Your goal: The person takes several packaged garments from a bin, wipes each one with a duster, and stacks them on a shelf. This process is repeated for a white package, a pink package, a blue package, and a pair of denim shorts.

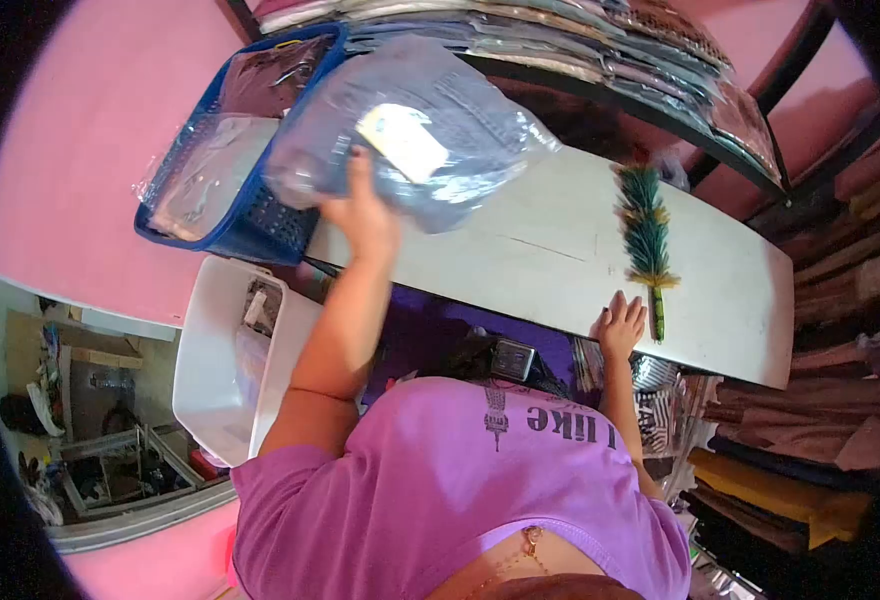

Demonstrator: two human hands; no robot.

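Note:
My left hand (365, 220) grips a folded garment in a clear plastic bag (485, 115), thumb on top and the other fingers hidden beneath. Blue-grey cloth and a white label with a yellow edge show through the plastic. The package is held at the left end of a white table (550, 255), beside a blue plastic basket (260, 225). My right hand (622, 322) lies on the table's near edge with its fingers spread and nothing held. Just right of it is a green feathery duster-like thing (645, 225) with yellow tufts and a green handle.
More bagged garments (215, 165) sit in the basket. A white bin (205, 350) stands below it on the left. Stacks of packaged clothes (560, 45) fill a dark-framed shelf over the table's far side. Folded dark cloths (810, 390) are piled at the right.

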